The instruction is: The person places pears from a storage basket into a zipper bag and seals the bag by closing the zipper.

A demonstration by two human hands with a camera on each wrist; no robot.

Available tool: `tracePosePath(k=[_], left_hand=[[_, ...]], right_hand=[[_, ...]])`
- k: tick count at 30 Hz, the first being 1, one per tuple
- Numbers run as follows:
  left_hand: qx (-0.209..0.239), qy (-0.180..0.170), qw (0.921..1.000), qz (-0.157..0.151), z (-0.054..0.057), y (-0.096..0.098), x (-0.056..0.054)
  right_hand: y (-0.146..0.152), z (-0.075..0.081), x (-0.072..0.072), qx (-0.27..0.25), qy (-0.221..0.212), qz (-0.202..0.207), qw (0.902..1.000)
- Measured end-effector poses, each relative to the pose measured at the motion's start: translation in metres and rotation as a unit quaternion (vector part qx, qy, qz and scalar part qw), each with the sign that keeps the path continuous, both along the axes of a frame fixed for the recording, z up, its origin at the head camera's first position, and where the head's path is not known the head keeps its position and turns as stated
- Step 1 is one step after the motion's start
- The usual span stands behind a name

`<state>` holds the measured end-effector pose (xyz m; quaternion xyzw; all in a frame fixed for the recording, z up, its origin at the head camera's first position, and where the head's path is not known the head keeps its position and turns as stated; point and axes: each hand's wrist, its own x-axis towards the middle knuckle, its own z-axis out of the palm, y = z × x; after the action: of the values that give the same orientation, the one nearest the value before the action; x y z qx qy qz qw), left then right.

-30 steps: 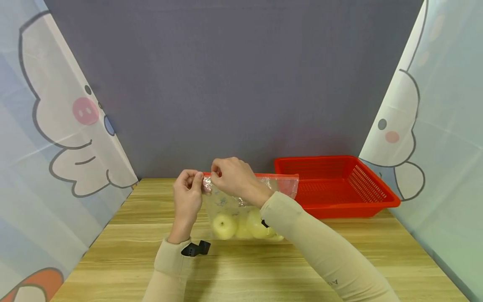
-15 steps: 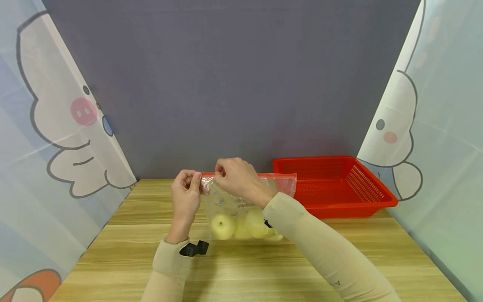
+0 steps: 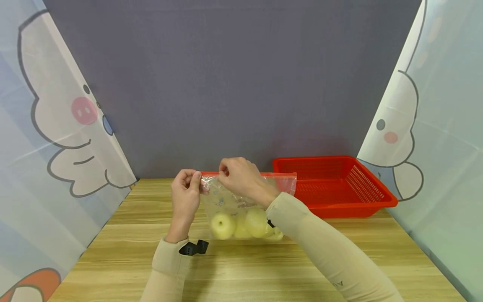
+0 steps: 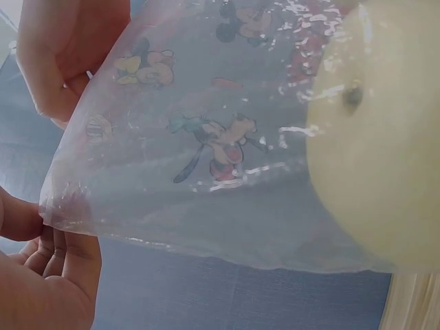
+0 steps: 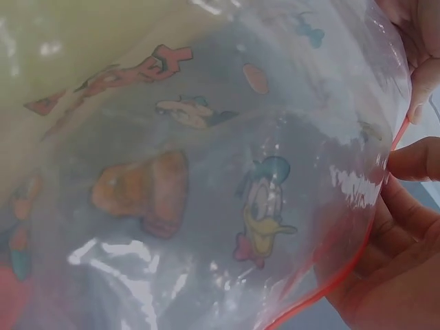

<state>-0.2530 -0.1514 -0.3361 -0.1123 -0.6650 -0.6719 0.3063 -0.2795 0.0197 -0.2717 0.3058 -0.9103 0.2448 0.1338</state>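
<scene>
A clear zip bag point(image 3: 212, 200) with a red zip strip point(image 3: 278, 174) and printed cartoon figures stands upright over the table. Several round, pale yellow fruits point(image 3: 222, 226) lie at its bottom; one shows a stem dimple in the left wrist view. My left hand point(image 3: 185, 196) pinches the bag's top left corner between thumb and fingers. Just right of it, my right hand point(image 3: 243, 179) pinches the red strip, thumb on the near side. In the right wrist view, the thumb and fingers of the right hand point(image 5: 402, 254) meet at the strip. My right forearm hides part of the bag.
A red plastic basket point(image 3: 339, 206) with slotted walls stands behind the bag on the right. The wooden table point(image 3: 241, 272) runs up to a grey back panel point(image 3: 241, 84). Cartoon-printed curtains point(image 3: 75, 167) hang on both sides.
My right hand has slid a little to the right along the red strip, away from the left hand. The left hand keeps its pinch on the corner.
</scene>
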Motion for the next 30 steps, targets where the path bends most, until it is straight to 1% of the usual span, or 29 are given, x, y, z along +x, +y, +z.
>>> tracePosePath(k=[5,12,19,24,30], left_hand=[[-0.001,0.001,1.0000,0.001,0.000,0.000,-0.001],[-0.004,-0.002,1.0000,0.002,-0.001,0.000,-0.002],[-0.005,-0.003,1.0000,0.004,-0.001,-0.001,-0.002],[-0.006,-0.001,0.9999,0.008,-0.001,-0.001,-0.001],[-0.006,-0.001,1.0000,0.003,-0.001,-0.002,-0.001]], right_hand=[[0.002,-0.001,-0.001,0.000,0.005,-0.004,1.0000],[0.005,-0.001,-0.004,0.000,0.001,-0.001,1.0000],[0.008,-0.002,-0.005,0.006,0.005,-0.015,0.9999],[0.010,-0.003,-0.005,-0.004,-0.005,-0.014,0.9999],[0.014,-0.004,-0.005,-0.008,-0.011,-0.013,0.9998]])
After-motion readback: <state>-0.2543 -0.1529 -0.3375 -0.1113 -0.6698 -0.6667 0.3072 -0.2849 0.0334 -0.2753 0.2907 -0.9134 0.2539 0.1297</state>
